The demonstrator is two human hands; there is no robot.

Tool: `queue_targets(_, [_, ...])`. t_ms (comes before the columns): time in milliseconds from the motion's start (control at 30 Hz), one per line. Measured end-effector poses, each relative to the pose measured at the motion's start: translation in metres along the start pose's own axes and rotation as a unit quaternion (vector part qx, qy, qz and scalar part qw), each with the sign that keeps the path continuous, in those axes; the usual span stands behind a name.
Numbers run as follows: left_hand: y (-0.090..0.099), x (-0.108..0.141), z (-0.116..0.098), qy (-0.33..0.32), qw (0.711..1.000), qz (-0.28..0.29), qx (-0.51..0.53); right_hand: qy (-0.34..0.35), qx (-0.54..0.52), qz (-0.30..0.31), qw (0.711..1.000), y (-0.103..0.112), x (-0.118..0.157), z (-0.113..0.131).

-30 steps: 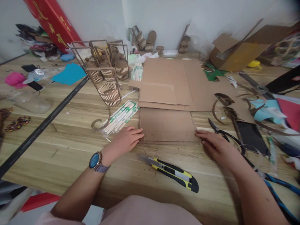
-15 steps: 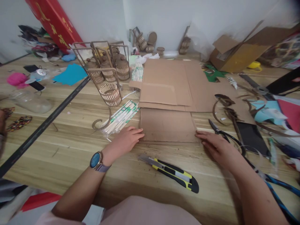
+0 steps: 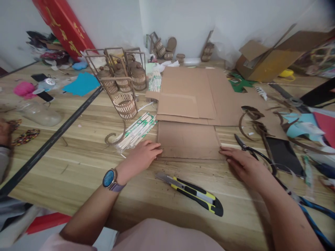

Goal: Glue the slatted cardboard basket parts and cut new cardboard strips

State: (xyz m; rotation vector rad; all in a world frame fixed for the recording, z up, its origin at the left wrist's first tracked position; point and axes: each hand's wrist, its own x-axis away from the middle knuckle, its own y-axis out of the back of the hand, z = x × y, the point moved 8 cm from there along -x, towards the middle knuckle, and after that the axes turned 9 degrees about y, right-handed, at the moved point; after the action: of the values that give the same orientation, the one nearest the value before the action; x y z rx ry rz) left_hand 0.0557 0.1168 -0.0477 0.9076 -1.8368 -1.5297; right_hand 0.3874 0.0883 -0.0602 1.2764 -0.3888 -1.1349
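A small cardboard piece (image 3: 190,141) lies flat on the wooden table, its far side under larger cardboard sheets (image 3: 185,90). My left hand (image 3: 141,157), below a wristwatch, touches its left edge with the fingertips, fingers close together. At its right edge rest the fingertips of my right hand (image 3: 244,165); both hands look closed on the piece's sides. A yellow and black utility knife (image 3: 192,193) with its blade out lies nearer to me. Black scissors (image 3: 252,150) lie beside my right hand.
Paper-wrapped sticks (image 3: 138,130) and small woven baskets (image 3: 125,106) stand or lie left of the cardboard. An opened carton (image 3: 267,62) is at the back right. Another person's hand (image 3: 4,132) shows at the left edge, near a beaded item (image 3: 26,137).
The view has shifted slightly, so everything appears a little further right. Both hands keep their places at the cardboard edges. More of the other person's hand shows at the left.
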Motion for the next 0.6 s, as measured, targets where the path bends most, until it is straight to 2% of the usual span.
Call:
queue_targets(133, [0.006,-0.003,-0.005,-0.010,1.000,-0.005,-0.004,0.005,0.004,0.000,1.000,0.000,-0.002,0.001])
queue_targets(267, [-0.001,-0.017,-0.015,-0.028,0.998,0.053,0.011,0.012,0.004,-0.003,1.000,0.002,-0.002,0.003])
queue_targets(500, [-0.013,-0.065,-0.070,-0.117,0.983,0.128,-0.056,0.010,0.021,0.003,1.000,-0.003,-0.007,0.000])
queue_targets(600, [-0.015,-0.081,-0.086,-0.123,0.977,0.155,-0.084,0.022,0.044,0.001,0.999,0.008,-0.010,0.013])
